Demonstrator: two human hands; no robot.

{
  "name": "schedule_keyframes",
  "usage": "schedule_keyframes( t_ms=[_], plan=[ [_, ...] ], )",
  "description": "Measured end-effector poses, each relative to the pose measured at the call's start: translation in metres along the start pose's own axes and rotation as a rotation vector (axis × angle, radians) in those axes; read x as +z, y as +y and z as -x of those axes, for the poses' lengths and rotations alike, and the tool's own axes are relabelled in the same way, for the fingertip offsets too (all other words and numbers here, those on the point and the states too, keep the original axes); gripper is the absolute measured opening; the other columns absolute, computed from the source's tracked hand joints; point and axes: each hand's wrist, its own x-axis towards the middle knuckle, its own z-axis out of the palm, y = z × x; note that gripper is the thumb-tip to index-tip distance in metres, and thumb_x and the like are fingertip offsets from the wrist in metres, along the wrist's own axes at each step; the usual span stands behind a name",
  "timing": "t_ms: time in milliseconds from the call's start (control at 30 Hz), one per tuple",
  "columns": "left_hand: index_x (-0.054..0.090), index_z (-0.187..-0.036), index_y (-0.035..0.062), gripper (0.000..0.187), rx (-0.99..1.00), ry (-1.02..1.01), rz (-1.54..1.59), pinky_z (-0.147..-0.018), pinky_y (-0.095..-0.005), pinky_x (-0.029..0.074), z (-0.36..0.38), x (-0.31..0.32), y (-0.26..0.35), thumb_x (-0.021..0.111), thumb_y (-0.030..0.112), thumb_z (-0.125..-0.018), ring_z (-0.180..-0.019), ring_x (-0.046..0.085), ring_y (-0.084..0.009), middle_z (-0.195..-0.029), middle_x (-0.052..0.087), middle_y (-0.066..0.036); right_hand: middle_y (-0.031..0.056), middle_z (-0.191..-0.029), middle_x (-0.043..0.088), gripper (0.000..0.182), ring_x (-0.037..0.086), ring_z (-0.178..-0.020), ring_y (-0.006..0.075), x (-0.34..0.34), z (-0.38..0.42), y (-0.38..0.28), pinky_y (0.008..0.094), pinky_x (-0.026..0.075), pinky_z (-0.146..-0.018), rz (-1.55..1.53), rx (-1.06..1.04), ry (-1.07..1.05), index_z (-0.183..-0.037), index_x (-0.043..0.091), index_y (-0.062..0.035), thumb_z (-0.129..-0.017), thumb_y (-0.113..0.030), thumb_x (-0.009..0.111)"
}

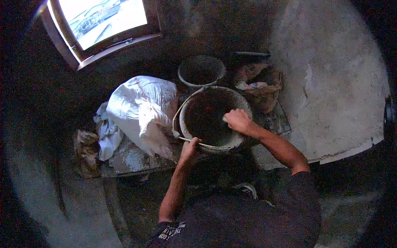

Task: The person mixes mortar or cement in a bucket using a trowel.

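Observation:
A bucket [244, 102] with a pale, stained rim and a thin wire handle [175, 120] stands in front of me. Its inside is dark, and I cannot make out what it holds. My left hand [190, 149] grips the near-left edge of the rim, where the handle lies along it. Over the right side of the opening, my right hand [238, 120] is closed in a fist. A small pale end shows at that fist's left side; the rest of whatever it grips is hidden or lost in the dark.
A second bucket [223, 76] stands just behind. Left of the buckets sits a bulging white sack [140, 89], with a crumpled brown bag [85, 149] farther left. A torn paper bag [269, 93] is at the right, beside a pale wall [331, 82]. A window [103, 20] is upper left.

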Motion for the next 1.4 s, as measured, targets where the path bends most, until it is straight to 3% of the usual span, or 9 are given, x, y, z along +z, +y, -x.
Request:
schedule_keyframes(
  t_ms=[300, 400, 700, 767, 800, 900, 1000, 1267, 1400],
  plan=[
    [0.047, -0.072, -0.003, 0.028, 0.008, 0.006, -0.03, -0.052, -0.0262, 0.034, 0.003, 0.0, 0.001, 0.048, 0.024, -0.063, -0.057, 0.042, -0.0134, -0.061, 0.043, -0.004, 0.013, -0.062, 0.054, 0.016, 0.054, -0.06, 0.0279, -0.001, 0.002, -0.007, 0.0371, 0.043, -0.053, -0.199, -0.122, -0.149, -0.061, 0.055, -0.0041, -0.062, -0.019, 0.048],
    [0.048, -0.074, -0.0028, 0.03, 0.028, -0.005, -0.022, -0.053, -0.0261, 0.034, 0.0, 0.0, -0.002, 0.047, 0.025, -0.063, -0.06, 0.042, -0.0132, -0.065, 0.044, -0.005, 0.0137, -0.062, 0.054, 0.018, 0.054, -0.06, 0.0275, -0.005, 0.009, -0.007, 0.0368, 0.042, -0.052, -0.114, -0.092, -0.166, -0.061, 0.055, -0.0043, -0.061, -0.021, 0.049],
    [0.048, -0.076, -0.0024, 0.029, 0.01, -0.034, -0.009, -0.051, -0.0259, 0.035, -0.003, -0.003, -0.007, 0.046, 0.024, -0.064, -0.057, 0.042, -0.0139, -0.061, 0.043, -0.004, 0.0074, -0.065, 0.052, 0.01, 0.05, -0.066, 0.0202, -0.021, 0.011, -0.013, 0.0302, 0.039, -0.052, 0.269, -0.056, 0.086, -0.057, 0.056, -0.0122, -0.061, -0.015, 0.048],
    [0.049, -0.076, -0.0026, 0.03, 0.032, -0.035, -0.008, -0.053, -0.0264, 0.035, -0.009, -0.004, -0.013, 0.046, 0.025, -0.064, -0.058, 0.043, -0.0144, -0.062, 0.044, -0.005, 0.0078, -0.069, 0.051, 0.01, 0.049, -0.068, 0.0205, -0.017, -0.009, -0.015, 0.03, 0.039, -0.054, 0.35, 0.031, -0.181, -0.06, 0.057, -0.0104, -0.061, -0.013, 0.048],
    [0.049, -0.076, -0.0028, 0.031, 0.055, -0.035, -0.006, -0.054, -0.0269, 0.035, -0.009, -0.005, -0.015, 0.045, 0.026, -0.064, -0.059, 0.044, -0.015, -0.063, 0.045, -0.005, 0.0078, -0.069, 0.051, 0.01, 0.049, -0.068, 0.0205, -0.018, -0.012, -0.014, 0.03, 0.039, -0.054, 0.349, 0.033, -0.184, -0.06, 0.057, -0.0104, -0.061, -0.013, 0.048],
    [0.051, -0.074, -0.0034, 0.033, 0.068, 0.013, -0.232, -0.059, -0.0279, 0.035, -0.008, -0.008, -0.011, 0.044, 0.028, -0.065, -0.062, 0.045, -0.016, -0.066, 0.049, -0.006, 0.0077, -0.071, 0.052, 0.01, 0.051, -0.07, 0.0206, -0.018, -0.018, -0.018, 0.0294, 0.039, -0.055, 0.438, -0.059, -0.128, -0.063, 0.058, -0.0104, -0.061, -0.013, 0.049],
    [0.053, -0.074, -0.0042, 0.036, 0.108, -0.021, -0.153, -0.062, -0.0285, 0.034, -0.015, -0.012, -0.022, 0.042, 0.029, -0.067, -0.064, 0.046, -0.0169, -0.068, 0.051, -0.006, 0.0064, -0.069, 0.053, 0.012, 0.052, -0.071, 0.02, -0.01, -0.02, -0.026, 0.0283, 0.04, -0.055, 0.494, 0.004, 0.056, -0.067, 0.059, -0.0103, -0.06, -0.013, 0.05],
    [0.053, -0.07, -0.0021, 0.028, 0.083, 0.022, -0.091, -0.052, -0.0265, 0.034, -0.001, -0.005, -0.013, 0.045, 0.025, -0.068, -0.056, 0.043, -0.0128, -0.062, 0.049, -0.004, 0.005, -0.063, 0.056, 0.009, 0.054, -0.063, 0.018, -0.042, -0.001, -0.04, 0.0288, 0.041, -0.051, 0.358, 0.04, -0.298, -0.062, 0.059, -0.0082, -0.06, -0.013, 0.051],
    [0.052, -0.067, -0.0022, 0.025, 0.164, 0.041, 0.0, -0.049, -0.0257, 0.032, -0.007, -0.004, -0.02, 0.047, 0.023, -0.067, -0.053, 0.042, -0.0121, -0.06, 0.047, -0.003, 0.0067, -0.059, 0.055, 0.007, 0.055, -0.059, 0.0199, -0.036, 0.016, -0.025, 0.0305, 0.041, -0.05, 0.325, 0.008, -0.153, -0.059, 0.058, -0.0089, -0.058, -0.014, 0.054]
  ],
)
